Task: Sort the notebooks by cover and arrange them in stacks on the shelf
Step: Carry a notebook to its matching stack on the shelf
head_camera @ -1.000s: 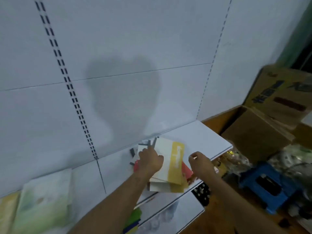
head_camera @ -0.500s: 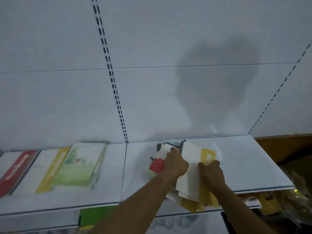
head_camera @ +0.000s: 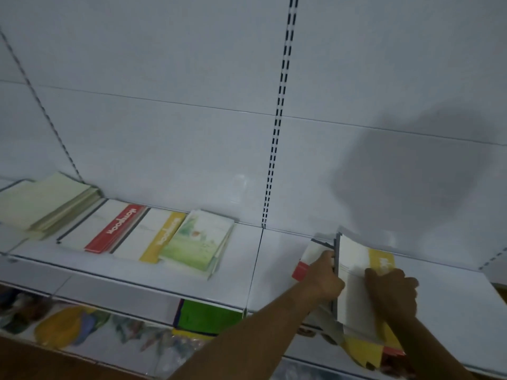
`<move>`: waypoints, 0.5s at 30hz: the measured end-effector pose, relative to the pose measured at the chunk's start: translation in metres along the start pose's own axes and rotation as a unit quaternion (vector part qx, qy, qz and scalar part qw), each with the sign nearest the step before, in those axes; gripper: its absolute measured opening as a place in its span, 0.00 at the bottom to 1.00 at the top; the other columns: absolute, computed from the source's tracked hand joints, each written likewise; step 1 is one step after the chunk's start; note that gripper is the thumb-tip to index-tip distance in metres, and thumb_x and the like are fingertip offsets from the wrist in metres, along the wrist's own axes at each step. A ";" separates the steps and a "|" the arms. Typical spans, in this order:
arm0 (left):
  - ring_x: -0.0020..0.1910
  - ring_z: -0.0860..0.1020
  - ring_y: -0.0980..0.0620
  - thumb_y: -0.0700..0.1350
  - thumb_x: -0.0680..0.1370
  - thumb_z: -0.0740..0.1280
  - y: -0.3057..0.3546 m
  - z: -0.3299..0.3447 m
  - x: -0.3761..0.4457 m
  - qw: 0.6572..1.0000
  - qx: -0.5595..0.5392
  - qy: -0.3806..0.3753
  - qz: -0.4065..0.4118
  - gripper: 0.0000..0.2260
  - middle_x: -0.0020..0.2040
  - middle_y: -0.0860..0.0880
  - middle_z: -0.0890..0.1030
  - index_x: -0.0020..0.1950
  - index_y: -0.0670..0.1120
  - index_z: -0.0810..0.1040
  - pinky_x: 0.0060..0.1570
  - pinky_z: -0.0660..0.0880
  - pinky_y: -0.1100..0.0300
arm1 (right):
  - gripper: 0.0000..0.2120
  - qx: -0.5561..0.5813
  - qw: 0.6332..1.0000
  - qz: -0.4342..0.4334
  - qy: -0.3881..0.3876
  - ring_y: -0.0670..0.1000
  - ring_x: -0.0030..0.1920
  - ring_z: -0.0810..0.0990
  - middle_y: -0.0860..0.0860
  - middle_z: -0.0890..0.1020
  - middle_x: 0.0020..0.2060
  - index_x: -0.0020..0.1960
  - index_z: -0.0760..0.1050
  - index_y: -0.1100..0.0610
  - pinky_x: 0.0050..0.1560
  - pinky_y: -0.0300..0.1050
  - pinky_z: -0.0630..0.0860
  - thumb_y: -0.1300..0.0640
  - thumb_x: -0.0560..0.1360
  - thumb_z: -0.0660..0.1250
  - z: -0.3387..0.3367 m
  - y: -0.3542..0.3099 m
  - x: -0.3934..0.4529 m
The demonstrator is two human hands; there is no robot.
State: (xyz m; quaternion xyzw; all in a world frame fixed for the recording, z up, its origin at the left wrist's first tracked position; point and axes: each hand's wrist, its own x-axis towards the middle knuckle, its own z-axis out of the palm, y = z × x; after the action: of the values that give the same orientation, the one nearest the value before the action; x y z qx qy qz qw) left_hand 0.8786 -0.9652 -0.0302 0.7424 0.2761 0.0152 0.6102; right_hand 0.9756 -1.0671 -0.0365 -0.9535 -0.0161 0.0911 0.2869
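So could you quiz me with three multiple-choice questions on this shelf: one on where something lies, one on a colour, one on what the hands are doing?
1. Where does the green-cover stack lie?
A. right of the yellow-band stack
B. left of the red-band stack
C. on the lower shelf

2. What colour band has the notebook under the right hand?
A. blue
B. yellow
C. black

3. What is the left hand doing?
A. hanging idle
B. resting flat on the shelf
C. holding the notebooks

Answers: 1 A, it sits just right of the yellow-band stack. 2 B, the top notebook shows a yellow strip. 3 C, its fingers curl round the unsorted pile.
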 end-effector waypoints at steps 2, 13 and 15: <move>0.60 0.75 0.45 0.34 0.74 0.65 0.000 -0.004 -0.004 1.000 -0.010 -0.012 0.010 0.29 0.59 0.45 0.75 0.73 0.47 0.60 0.60 0.74 0.52 | 0.28 -0.005 0.999 -0.011 0.033 0.68 0.60 0.70 0.65 0.65 0.61 0.64 0.65 0.68 0.59 0.61 0.69 0.50 0.73 0.66 -0.004 -0.009 -0.005; 0.57 0.75 0.49 0.33 0.76 0.62 -0.028 -0.093 -0.025 0.992 -0.063 0.087 0.060 0.27 0.63 0.44 0.75 0.73 0.47 0.63 0.60 0.75 0.56 | 0.27 0.065 0.990 -0.120 -0.024 0.65 0.57 0.73 0.66 0.69 0.62 0.67 0.64 0.67 0.56 0.54 0.71 0.52 0.75 0.66 0.024 -0.082 -0.045; 0.55 0.76 0.50 0.35 0.76 0.62 -0.042 -0.128 -0.039 0.986 -0.081 0.136 0.050 0.24 0.61 0.45 0.77 0.71 0.46 0.65 0.56 0.75 0.58 | 0.24 0.091 0.983 -0.153 -0.054 0.64 0.54 0.75 0.64 0.73 0.58 0.64 0.67 0.66 0.54 0.53 0.73 0.53 0.74 0.66 0.047 -0.110 -0.064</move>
State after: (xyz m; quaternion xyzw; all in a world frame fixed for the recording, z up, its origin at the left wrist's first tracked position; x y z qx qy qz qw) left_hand 0.7834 -0.8625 -0.0240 0.6941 0.3173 0.1687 0.6237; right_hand 0.9060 -0.9550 -0.0040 -0.9034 -0.1691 0.0980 0.3817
